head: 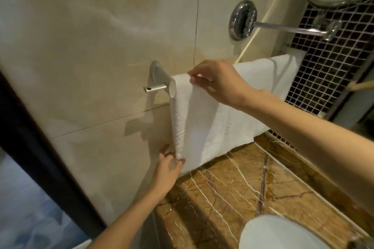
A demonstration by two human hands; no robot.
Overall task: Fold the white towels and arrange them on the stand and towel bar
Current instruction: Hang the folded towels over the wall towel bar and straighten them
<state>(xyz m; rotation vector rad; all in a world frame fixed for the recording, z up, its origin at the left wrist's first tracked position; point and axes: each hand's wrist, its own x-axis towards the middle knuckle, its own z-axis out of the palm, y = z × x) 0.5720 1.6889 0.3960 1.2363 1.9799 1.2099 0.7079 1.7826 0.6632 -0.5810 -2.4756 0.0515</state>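
Left hand [169, 166], low at about seven o'clock, pinches the bottom left corner of the white towel [212, 123] between thumb and fingertips, with the other fingers fanned loosely toward the wall [91, 46]. Up from it, at ten o'clock of the towel, the towel bar [156, 87] shows only its brushed-metal end stub and oval bracket. The rest of the rail is hidden under the cloth.

The towel hangs folded over the bar. Its left edge is a thick, nubbly terry fold that narrows down to the pinched corner, and the front face is flatter and smoother, with faint crease lines. Its hem ends just above the worktop [232, 188].

Right hand [218, 81], at twelve o'clock of the towel, has curled fingers nipping the top fold where it crosses the rail.

By my reading, this towel is already draped and is now being squared and tensioned. Evening the hem and edges looks to be what is left here. The stand is out of view, so I cannot tell how that part of the job stands.

The worktop is polished brown marble with white veins, and a smooth white basin [273, 232] sits at five o'clock. A chrome arm [283, 27] and dark mosaic tile [327, 66] fill the two o'clock corner.
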